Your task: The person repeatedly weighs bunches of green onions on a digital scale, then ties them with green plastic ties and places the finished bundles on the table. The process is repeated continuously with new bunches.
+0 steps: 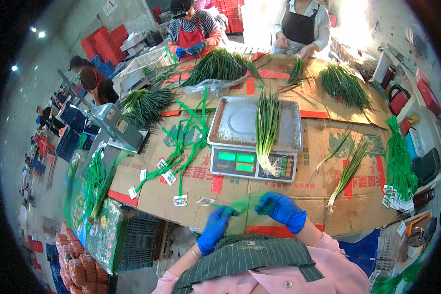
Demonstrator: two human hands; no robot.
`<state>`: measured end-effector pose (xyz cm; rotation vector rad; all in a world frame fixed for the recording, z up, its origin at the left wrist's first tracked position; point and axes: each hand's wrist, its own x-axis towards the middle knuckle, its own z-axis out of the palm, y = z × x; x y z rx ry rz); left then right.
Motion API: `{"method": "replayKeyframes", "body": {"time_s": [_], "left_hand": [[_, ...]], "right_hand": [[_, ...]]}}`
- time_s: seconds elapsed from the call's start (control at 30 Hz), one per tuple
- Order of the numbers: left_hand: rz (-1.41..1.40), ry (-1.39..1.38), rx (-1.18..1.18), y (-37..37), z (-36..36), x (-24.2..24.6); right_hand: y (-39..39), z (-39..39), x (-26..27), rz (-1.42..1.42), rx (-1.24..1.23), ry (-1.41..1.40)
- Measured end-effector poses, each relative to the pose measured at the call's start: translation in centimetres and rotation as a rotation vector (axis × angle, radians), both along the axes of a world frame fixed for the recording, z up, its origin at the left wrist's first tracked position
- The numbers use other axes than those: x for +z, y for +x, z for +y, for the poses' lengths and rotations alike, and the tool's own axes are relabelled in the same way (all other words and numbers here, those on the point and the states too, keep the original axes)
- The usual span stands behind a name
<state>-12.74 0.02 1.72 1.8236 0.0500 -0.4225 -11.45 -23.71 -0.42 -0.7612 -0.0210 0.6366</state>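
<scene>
My left hand, in a blue glove, grips a green tie strip near its small printed tag. The strip is blurred and stretches towards my right hand, also gloved in blue, whose fingers are curled at its far end; its grip there is unclear. Beyond both hands stands a digital scale with a worn metal pan. A bunch of green onions lies across pan and keypad, its white roots towards me. Other green tie strips with tags are spread left of the scale.
Cardboard covers the table. A smaller onion bunch lies at right, beside hanging green strips. Large onion piles sit towards the back. A grey tape-dispenser-like device stands left. Two people work across the table.
</scene>
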Motion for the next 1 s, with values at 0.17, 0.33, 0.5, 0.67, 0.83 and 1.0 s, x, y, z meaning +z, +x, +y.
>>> {"method": "replayKeyframes", "body": {"time_s": [0.17,0.33,0.5,0.67,0.83,1.0], "left_hand": [[0.162,-0.749,0.224,0.1,0.6,0.2],[0.557,-0.943,0.065,0.6,1.4,1.1],[-0.179,-0.149,0.283,0.1,0.3,1.2],[-0.227,-0.034,0.123,0.1,-0.6,0.6],[0.066,-0.698,0.316,0.8,0.7,-0.2],[0.596,-0.946,0.266,0.6,1.4,0.0]], "right_hand": [[0.0,-0.2,0.1,0.235,0.263,0.249],[0.7,-0.1,0.5,-0.075,0.008,0.137],[0.3,0.2,1.4,-0.067,0.246,-0.277],[0.2,1.4,1.4,-0.143,-0.071,0.149],[0.3,0.8,0.9,-0.038,0.392,-0.009],[0.9,-0.2,0.0,-0.056,-0.14,0.063]]}}
